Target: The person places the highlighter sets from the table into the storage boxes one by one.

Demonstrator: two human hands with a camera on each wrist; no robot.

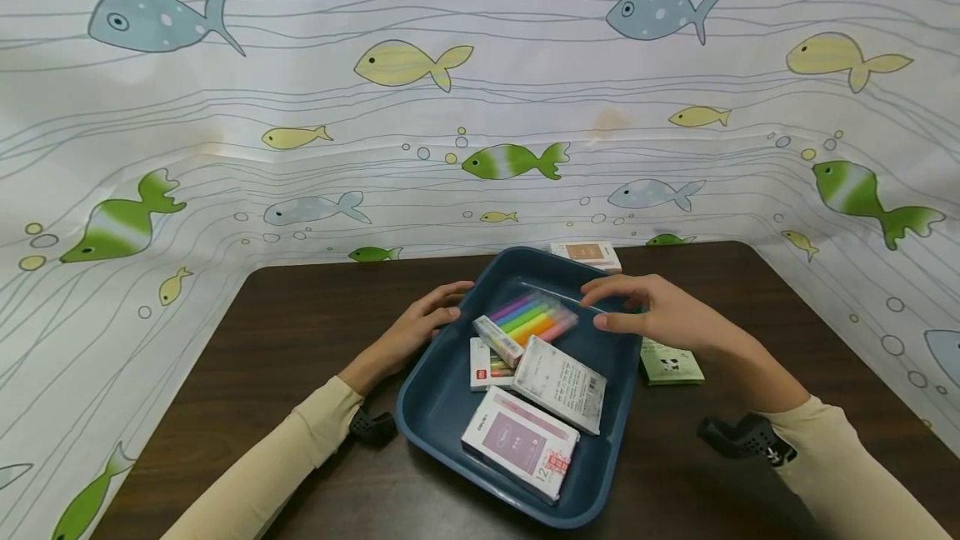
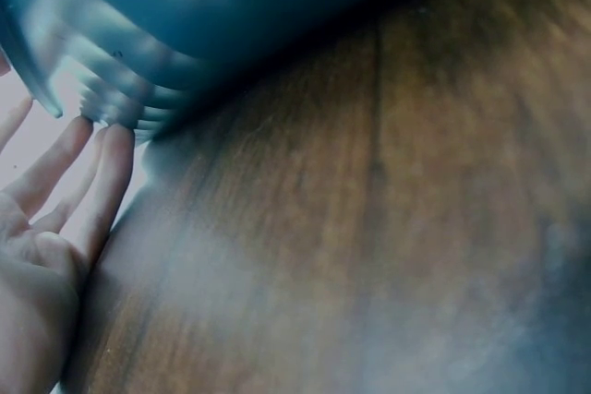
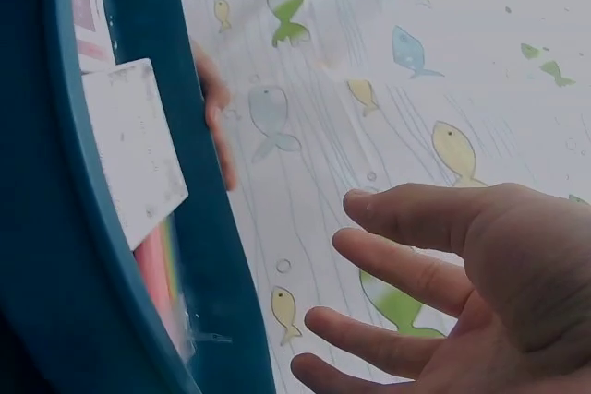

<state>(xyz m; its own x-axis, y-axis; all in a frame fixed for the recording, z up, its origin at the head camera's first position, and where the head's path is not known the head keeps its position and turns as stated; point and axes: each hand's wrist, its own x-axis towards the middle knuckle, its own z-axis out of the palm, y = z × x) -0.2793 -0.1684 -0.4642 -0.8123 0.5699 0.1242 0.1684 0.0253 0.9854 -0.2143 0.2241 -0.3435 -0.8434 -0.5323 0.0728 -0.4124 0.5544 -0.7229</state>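
Observation:
A blue plastic tray stands on the dark wooden table. My left hand is at its left side; in the left wrist view the fingertips touch the ribbed outer wall. Over the tray's right rim hovers my right hand, thumb and fingers spread and holding nothing. Inside the tray lies a clear pack of rainbow-coloured pens, with a slim white box across its left end. Nearer me are a white box with a window, a printed white box and a white-and-purple box.
Right of the tray, a green packet with a cow picture lies on the table, partly under the right hand in view. Behind the tray's far rim is a white box with a tan panel. A fish-patterned sheet encloses the table's back and sides.

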